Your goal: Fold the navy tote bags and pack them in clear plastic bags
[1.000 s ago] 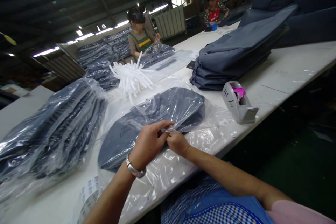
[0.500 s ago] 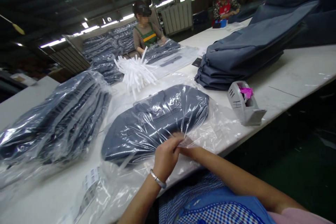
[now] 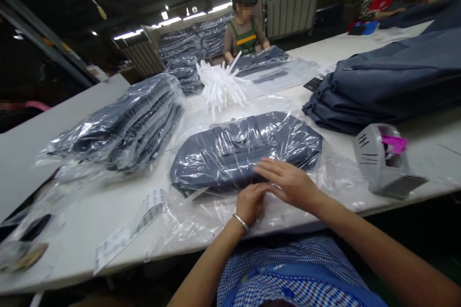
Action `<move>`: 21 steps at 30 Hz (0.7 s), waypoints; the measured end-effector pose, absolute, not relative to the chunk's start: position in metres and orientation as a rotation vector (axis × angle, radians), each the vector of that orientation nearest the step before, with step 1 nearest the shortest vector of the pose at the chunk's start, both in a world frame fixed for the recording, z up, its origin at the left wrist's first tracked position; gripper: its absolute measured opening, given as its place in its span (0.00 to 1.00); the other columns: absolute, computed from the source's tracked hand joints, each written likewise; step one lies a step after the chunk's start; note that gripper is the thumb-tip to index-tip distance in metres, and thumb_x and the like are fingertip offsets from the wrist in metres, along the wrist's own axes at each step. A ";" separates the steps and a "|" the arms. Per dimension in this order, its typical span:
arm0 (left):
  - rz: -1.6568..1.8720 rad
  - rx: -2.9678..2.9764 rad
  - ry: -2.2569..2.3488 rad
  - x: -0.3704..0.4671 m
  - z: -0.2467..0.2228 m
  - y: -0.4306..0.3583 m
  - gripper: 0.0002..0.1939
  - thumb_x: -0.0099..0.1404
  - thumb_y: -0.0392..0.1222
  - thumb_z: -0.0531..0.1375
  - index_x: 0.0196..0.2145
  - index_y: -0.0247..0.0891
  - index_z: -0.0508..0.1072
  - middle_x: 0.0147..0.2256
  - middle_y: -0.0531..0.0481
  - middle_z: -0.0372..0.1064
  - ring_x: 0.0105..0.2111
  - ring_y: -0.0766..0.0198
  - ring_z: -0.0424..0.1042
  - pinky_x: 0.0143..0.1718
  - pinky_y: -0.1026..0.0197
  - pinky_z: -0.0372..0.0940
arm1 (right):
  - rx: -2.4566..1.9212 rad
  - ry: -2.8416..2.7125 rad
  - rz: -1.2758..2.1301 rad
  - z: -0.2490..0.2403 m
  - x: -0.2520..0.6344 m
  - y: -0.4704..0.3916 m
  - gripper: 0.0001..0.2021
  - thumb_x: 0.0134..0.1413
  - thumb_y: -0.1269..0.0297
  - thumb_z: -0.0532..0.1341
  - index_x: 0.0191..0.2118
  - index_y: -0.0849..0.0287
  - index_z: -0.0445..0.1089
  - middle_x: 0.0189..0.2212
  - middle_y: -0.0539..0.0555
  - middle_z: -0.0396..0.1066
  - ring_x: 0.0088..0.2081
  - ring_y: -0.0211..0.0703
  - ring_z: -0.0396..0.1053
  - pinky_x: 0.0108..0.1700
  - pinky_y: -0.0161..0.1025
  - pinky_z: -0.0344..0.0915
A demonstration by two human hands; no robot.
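A dark blue fabric bag (image 3: 230, 153) lies in a clear plastic bag (image 3: 201, 213) on the table in front of me. My left hand (image 3: 251, 204), with a silver bangle at its wrist, is closed on the plastic at the near edge. Over the plastic, my right hand (image 3: 290, 183) is spread with its fingers stretched out, touching the wrapped bag's near side. Its thumb meets the left fingers. A strip of printed labels (image 3: 153, 204) curls on the table to the left.
Wrapped bags (image 3: 126, 124) are stacked at the left, unwrapped dark blue bags (image 3: 382, 76) at the right. White strips (image 3: 221, 86) lie behind the work. A tape dispenser (image 3: 387, 158) stands near the right table edge (image 3: 439, 182). Two co-workers (image 3: 247, 33) are across the table.
My right hand has come from beneath the plastic to lie spread on top of it. The left hand stays at the near edge. My view has turned left.
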State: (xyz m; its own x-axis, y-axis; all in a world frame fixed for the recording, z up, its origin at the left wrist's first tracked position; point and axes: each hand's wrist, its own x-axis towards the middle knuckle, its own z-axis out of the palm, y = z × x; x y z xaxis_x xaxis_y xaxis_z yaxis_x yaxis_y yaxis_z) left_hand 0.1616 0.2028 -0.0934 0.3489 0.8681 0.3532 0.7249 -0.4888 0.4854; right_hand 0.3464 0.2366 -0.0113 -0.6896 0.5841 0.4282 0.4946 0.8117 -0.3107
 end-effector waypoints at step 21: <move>0.240 2.693 2.179 -0.005 -0.058 0.152 0.35 0.68 0.45 0.56 0.68 0.42 0.48 0.67 0.43 0.48 0.68 0.48 0.45 0.67 0.38 0.43 | -0.896 -2.585 -0.170 -0.093 0.368 0.276 0.33 0.62 0.62 0.60 0.69 0.52 0.48 0.69 0.56 0.46 0.69 0.57 0.42 0.66 0.61 0.47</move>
State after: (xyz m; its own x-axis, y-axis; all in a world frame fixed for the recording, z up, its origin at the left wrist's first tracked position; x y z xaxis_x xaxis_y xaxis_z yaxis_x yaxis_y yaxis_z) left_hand -0.0048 0.1518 -0.0582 0.2245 0.9245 0.3081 0.9693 -0.1794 -0.1679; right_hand 0.3681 0.2762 -0.0935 -0.7157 0.5679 0.4066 0.6162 0.7874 -0.0150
